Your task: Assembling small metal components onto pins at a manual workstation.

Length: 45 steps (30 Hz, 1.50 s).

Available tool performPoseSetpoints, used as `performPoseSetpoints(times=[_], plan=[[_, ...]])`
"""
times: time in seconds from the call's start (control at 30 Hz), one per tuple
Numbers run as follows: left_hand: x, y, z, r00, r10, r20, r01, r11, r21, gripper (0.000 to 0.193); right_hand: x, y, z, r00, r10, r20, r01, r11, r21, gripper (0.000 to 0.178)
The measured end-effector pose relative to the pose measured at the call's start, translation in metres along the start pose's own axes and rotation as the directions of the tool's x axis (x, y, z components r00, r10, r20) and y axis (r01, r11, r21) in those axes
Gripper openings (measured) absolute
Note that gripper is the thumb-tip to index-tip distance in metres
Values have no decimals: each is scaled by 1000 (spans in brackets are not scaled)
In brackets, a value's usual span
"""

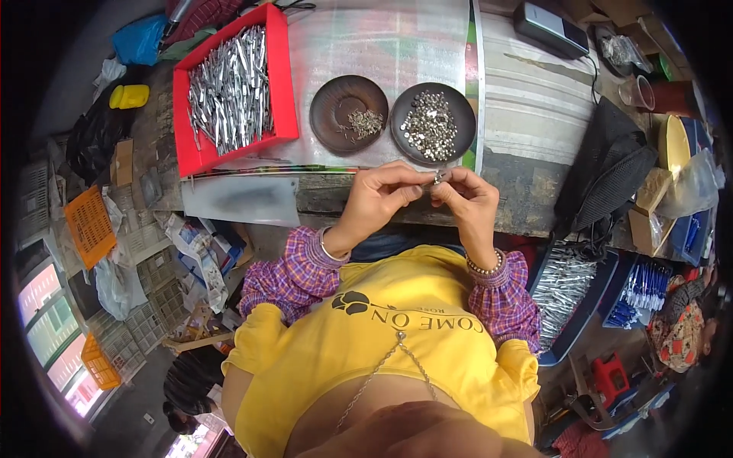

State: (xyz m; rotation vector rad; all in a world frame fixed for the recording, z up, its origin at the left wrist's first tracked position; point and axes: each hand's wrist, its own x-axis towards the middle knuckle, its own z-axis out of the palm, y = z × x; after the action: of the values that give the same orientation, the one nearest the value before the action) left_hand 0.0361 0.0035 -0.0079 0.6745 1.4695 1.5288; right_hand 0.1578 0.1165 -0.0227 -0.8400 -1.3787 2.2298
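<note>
My left hand [376,200] and my right hand [469,204] meet just in front of the table's near edge. Thumb and forefinger of each are pinched together at a small shiny metal piece [438,177]. The fingertips hide most of it, so its exact kind does not show. Just beyond my hands stands a dark round dish [397,126] with many small silvery round parts [431,128]. Left of that, a brown dish [324,114] contains a little heap of tiny metal pins [362,124].
A red box [284,84] full of slim silver metal pieces [233,88] stands at the left. A black bag [607,164] lies on the right edge, near a grey device [551,30]. Blue bins [569,347] with metal pieces stand lower right. An orange crate [90,225] is far left.
</note>
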Motion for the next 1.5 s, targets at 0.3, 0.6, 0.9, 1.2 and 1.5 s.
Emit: performPoseSetpoints(times=[0.3, 0.6, 0.9, 1.2, 1.5], plan=[[-1, -4, 1, 970, 216, -109, -195, 965, 177, 18, 3, -8, 4, 996, 90, 15, -89, 996, -14, 8], [-4, -4, 4, 950, 295, -104, -276, 947, 166, 21, -4, -6, 6, 995, 85, -42, -85, 996, -2, 13], [-7, -6, -1, 947, 301, -111, -284, 947, 150, 21, -5, -10, 14, 990, -123, 66, 138, 929, -344, 9], [-8, -8, -6, 984, 154, -85, -157, 987, -31, 21, 2, -12, 18, 994, -96, -56, 77, 959, -274, 21], [-6, -6, -7, 988, 141, -65, -144, 989, -39, 19, 4, -18, 15, 991, -127, -39, 109, 943, -315, 22]])
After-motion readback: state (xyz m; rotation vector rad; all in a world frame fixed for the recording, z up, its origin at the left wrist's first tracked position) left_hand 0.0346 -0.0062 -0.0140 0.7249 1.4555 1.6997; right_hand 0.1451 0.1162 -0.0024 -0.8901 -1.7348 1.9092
